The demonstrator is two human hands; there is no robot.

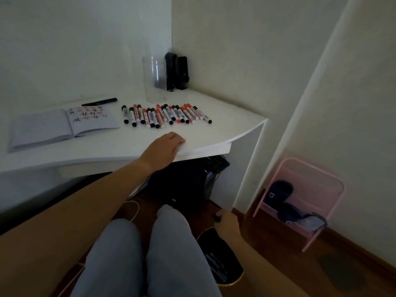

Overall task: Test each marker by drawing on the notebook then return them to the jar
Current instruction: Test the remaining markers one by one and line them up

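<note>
Several red and black markers (166,115) lie in a row on the white desk (231,116). Left of them an open notebook (62,126) shows red and black test strokes on its right page. A clear jar (154,79) stands behind the markers, near the corner. One black pen (99,101) lies above the notebook. My left hand (164,147) rests on the desk's front edge, fingers curled over it. My right hand (227,221) is down near the floor and pinches a small dark object, likely a marker (217,217).
Two black devices (176,70) stand in the corner behind the jar. Under the desk sit a dark computer case (182,183) and a white cable (134,213). A pink rack (300,202) with dark slippers leans at the right wall. My knees are below.
</note>
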